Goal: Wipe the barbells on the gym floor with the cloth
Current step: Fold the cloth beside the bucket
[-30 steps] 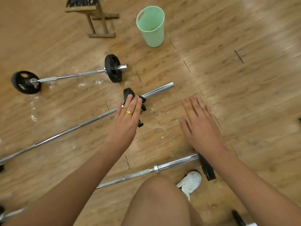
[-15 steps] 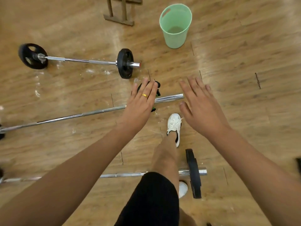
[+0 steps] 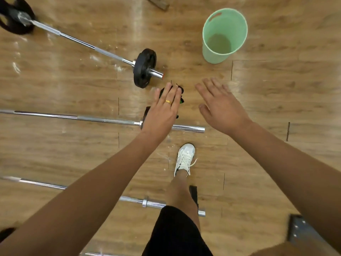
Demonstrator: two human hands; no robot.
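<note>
Three barbells lie on the wooden gym floor. The far barbell (image 3: 83,43) carries black plates (image 3: 145,68). A middle barbell (image 3: 83,119) runs under my left wrist. The near barbell (image 3: 147,202) lies behind my leg. My left hand (image 3: 162,111) hovers above the middle bar's right end with straight fingers and its thumb hidden. A black cloth with a green patch (image 3: 180,94) pokes out beneath those fingers and stays with the hand. My right hand (image 3: 219,106) is spread flat in the air to the right and holds nothing.
A pale green bucket (image 3: 224,36) stands at the upper right, past the far barbell's end. My white shoe (image 3: 185,158) is planted between the middle and near barbells. A grey metal plate (image 3: 302,231) sits at the lower right. A wooden stand's foot (image 3: 158,3) shows at the top edge.
I have stepped forward over the near barbell, one foot now ahead of it. Both hands have moved toward the far barbell and the bucket, the cloth travelling with my left hand.
</note>
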